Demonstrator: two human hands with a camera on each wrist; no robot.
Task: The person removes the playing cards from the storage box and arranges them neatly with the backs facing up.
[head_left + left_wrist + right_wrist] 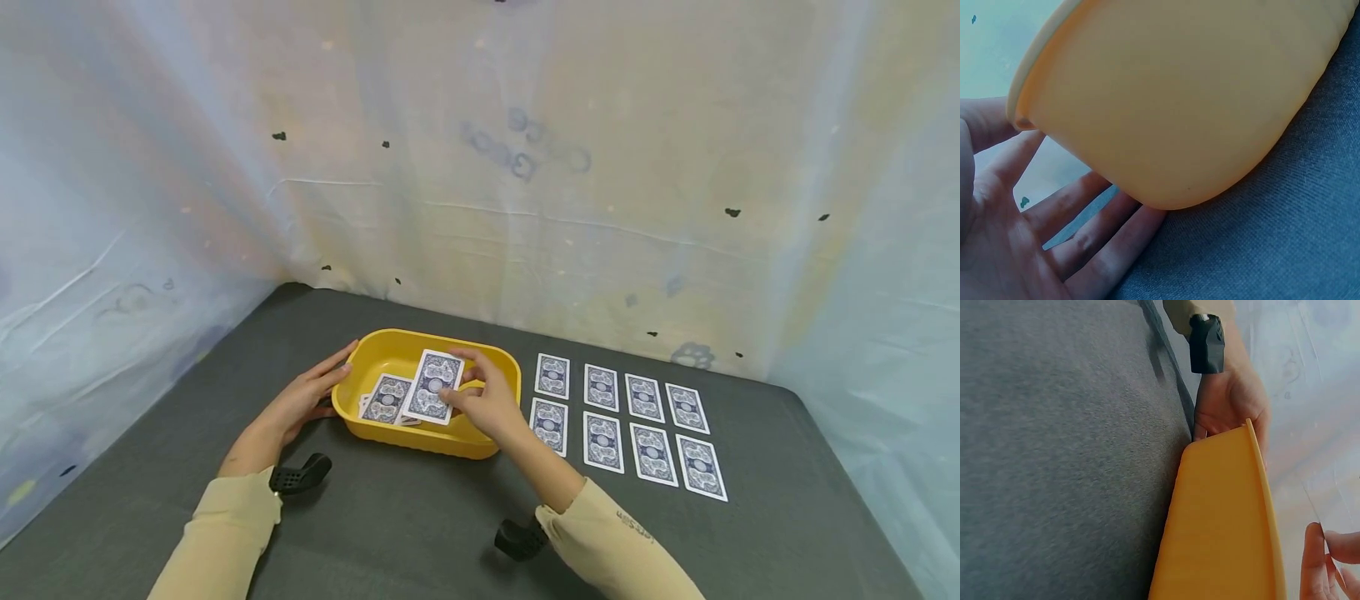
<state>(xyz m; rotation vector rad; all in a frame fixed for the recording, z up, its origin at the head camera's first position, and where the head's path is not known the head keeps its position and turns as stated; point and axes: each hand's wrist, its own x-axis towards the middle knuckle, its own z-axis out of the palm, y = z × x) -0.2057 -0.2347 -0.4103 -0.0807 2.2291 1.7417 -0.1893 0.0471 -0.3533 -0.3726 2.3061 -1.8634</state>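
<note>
A yellow plastic tray point(420, 440) stands on the dark table, with several face-down playing cards point(385, 400) in its left part. Above these, my right hand point(487, 398) pinches a blue-backed playing card point(433, 385) between thumb and fingers. That card shows edge-on in the right wrist view, with fingertips point(1315, 550) on both its faces. My left hand point(303, 400) is at the tray's left end. Its fingers point(1100, 247) are fairly straight and reach to the tray's outer wall point(1166, 125); their tips are partly hidden behind it.
Right of the tray, several cards point(602, 442) lie face down in two rows on the dark cloth-covered table point(390, 525). A pale patterned sheet point(600, 167) hangs behind the table and along its sides. Each wrist wears a black camera mount point(300, 475).
</note>
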